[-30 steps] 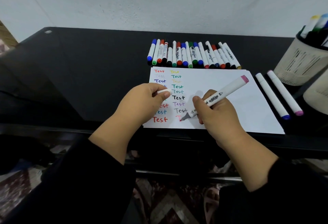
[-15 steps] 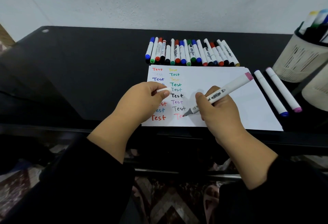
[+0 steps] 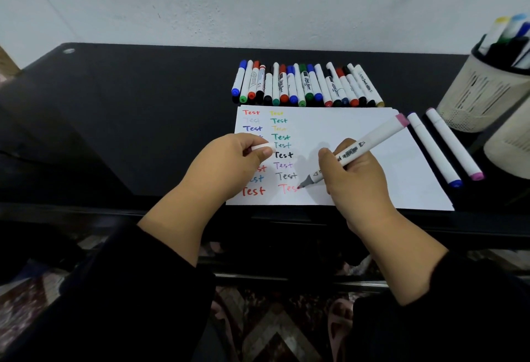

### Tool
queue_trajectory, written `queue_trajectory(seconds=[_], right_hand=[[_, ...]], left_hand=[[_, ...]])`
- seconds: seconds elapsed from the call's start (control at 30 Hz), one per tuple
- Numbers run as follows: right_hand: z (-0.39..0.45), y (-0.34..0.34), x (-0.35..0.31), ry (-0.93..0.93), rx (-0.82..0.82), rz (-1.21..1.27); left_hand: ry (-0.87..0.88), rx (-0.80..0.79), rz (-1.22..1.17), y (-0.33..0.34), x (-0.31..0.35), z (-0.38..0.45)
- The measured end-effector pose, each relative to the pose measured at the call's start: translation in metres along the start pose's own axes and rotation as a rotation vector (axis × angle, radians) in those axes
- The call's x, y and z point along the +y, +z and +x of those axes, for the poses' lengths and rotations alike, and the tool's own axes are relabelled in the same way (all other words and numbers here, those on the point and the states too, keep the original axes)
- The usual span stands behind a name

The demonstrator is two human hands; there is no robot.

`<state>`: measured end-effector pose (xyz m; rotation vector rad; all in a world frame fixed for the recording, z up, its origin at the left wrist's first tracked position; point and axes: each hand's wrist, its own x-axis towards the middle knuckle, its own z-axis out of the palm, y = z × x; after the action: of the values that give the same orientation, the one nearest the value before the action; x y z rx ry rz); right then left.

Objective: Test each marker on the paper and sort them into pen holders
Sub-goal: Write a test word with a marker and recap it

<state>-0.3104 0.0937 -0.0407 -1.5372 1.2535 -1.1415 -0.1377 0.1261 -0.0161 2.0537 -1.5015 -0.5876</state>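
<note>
Two hands are shown over a white paper (image 3: 344, 138) laid on a black bench (image 3: 143, 118). The right hand (image 3: 354, 178) is clamped around a white marker (image 3: 355, 151) with a pink end cap, the barrel being tilted up and to the right and the tip being set on the paper at the last letters of a pink word "Test" at the foot of the second column. The left hand (image 3: 226, 166) rests on the paper's left part, a white cap (image 3: 262, 147) being pinched between its thumb and fingers. Two columns of coloured "Test" words are seen on the paper, some partly hidden by the left hand. A row of markers (image 3: 304, 85) with caps of several colours is laid side by side just beyond the paper's far edge. Two further white markers, one blue-ended (image 3: 434, 151) and one pink-ended (image 3: 454, 143), lie parallel just to the right of the paper. A pale pen holder (image 3: 479, 89) with markers standing in it is placed at the right edge, and part of a second holder (image 3: 509, 146) is seen nearer the viewer.
</note>
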Motion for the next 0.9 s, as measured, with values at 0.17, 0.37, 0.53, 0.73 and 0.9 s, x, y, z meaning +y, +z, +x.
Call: queue_trajectory(seconds=[0.17, 0.37, 0.53, 0.73, 0.9], right_hand=[[0.002, -0.001, 0.0, 0.017, 0.036, 0.029], [0.0, -0.001, -0.005, 0.023, -0.005, 0.025], [0.004, -0.004, -0.008, 0.109, 0.074, 0.22], [0.015, -0.014, -0.019, 0.202, 0.107, 0.507], [0.011, -0.011, -0.022, 0.197, 0.049, 0.537]], left_hand=[[0.014, -0.004, 0.007, 0.0, -0.001, 0.0], [0.005, -0.024, 0.008, 0.001, 0.001, 0.0], [-0.006, -0.069, -0.092, -0.001, 0.002, -0.004], [0.045, -0.191, -0.249, -0.003, 0.012, -0.011], [0.055, -0.214, -0.301, -0.002, 0.018, -0.014]])
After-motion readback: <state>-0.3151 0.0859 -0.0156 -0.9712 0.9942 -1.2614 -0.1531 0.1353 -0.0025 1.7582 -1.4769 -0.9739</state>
